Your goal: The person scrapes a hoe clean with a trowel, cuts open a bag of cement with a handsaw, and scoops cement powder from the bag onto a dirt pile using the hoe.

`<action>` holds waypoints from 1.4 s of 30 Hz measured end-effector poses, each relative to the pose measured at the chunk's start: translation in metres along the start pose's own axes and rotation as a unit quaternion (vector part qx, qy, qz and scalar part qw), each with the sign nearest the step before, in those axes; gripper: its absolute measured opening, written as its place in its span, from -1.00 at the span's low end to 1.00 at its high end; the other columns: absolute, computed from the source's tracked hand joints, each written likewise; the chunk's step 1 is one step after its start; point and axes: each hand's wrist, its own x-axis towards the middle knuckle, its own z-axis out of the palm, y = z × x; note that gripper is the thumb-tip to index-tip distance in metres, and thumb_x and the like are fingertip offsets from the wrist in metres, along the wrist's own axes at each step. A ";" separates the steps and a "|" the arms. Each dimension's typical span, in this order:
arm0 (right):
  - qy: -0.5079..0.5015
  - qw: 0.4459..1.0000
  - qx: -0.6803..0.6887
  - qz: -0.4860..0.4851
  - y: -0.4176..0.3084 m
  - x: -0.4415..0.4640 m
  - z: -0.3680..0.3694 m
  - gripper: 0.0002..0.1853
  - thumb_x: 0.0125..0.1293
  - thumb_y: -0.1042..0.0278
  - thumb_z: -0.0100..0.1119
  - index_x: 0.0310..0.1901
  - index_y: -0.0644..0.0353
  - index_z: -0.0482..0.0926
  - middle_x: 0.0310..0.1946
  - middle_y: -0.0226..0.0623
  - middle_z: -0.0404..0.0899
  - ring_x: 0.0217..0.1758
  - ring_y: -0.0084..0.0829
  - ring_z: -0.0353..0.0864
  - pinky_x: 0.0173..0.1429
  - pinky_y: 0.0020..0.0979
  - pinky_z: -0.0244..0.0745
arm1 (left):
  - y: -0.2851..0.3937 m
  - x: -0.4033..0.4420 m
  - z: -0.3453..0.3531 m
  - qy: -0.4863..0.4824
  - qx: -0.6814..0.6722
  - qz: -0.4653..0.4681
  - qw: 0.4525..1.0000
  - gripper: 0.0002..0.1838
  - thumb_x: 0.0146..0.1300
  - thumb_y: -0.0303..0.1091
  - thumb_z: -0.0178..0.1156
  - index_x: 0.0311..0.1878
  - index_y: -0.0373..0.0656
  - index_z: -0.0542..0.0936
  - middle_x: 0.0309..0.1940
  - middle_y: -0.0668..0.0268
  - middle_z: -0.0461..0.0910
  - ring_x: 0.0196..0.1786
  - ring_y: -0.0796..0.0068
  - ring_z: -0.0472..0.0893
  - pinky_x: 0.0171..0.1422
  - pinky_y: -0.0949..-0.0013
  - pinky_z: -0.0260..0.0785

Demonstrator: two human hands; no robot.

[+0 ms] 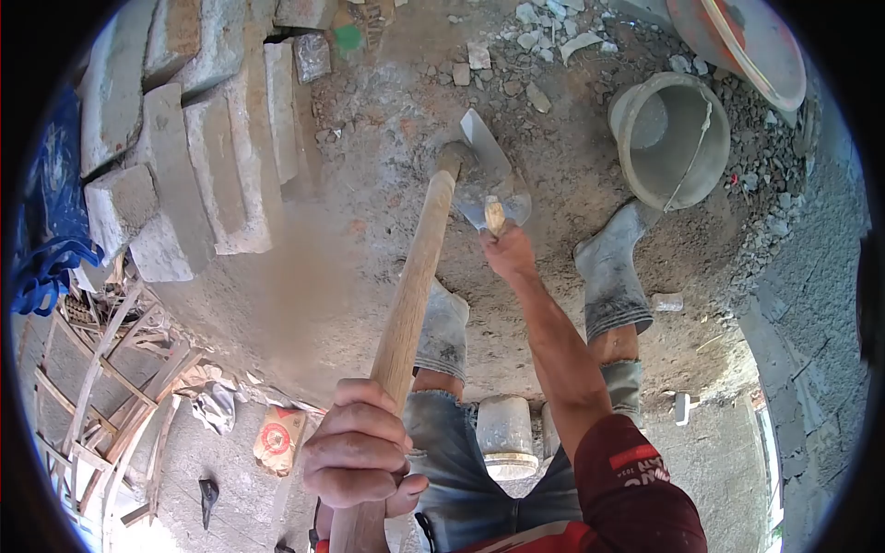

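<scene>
My left hand (359,449) is wrapped round a long wooden handle (412,295), whose far end reaches a dark head (454,157) near the ground. My right hand (507,251) is closed on the short wooden grip of a trowel (487,152). The trowel's metal blade lies beside the head of the long tool, over the dirt floor. How the long tool's head is shaped is hard to make out, as the blade partly overlaps it.
Concrete blocks (172,184) are stacked at the left. A bucket (671,141) stands at the right, below a tilted reddish container (749,46). Rubble (544,32) lies at the top. Wood strips (111,369), a paper bag (278,441) and an upturned bucket (505,433) are lower down.
</scene>
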 end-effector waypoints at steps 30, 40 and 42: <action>-0.110 0.946 0.297 0.075 0.015 -0.009 -0.001 -0.72 0.12 0.22 0.11 -0.37 0.33 0.44 -0.68 -0.30 0.45 -0.69 -0.44 0.43 -0.56 -0.37 0.37 | -0.004 -0.009 -0.013 0.018 0.016 -0.004 1.000 -0.71 -0.10 -0.37 0.40 -0.50 -0.03 0.40 -0.58 0.49 0.45 -0.49 0.49 0.47 -0.36 0.29 0.28; 0.019 0.987 0.147 -0.057 -0.013 0.000 -0.032 -0.67 0.07 0.23 0.15 -0.29 0.39 0.45 -0.59 -0.07 0.52 -0.51 -0.23 0.56 -0.38 -0.28 0.43 | -0.006 -0.011 -0.004 0.096 0.044 -0.019 0.994 -0.69 0.00 -0.23 0.34 -0.53 0.04 0.33 -0.65 0.55 0.33 -0.55 0.59 0.37 -0.26 0.32 0.21; 0.101 0.974 0.195 -0.051 -0.010 -0.011 -0.029 -0.65 0.07 0.21 0.14 -0.30 0.40 0.45 -0.59 -0.08 0.52 -0.47 -0.20 0.57 -0.35 -0.27 0.44 | -0.007 -0.013 -0.007 0.086 0.002 0.007 0.996 -0.69 -0.07 -0.34 0.40 -0.50 -0.01 0.37 -0.60 0.49 0.41 -0.51 0.49 0.41 -0.38 0.32 0.25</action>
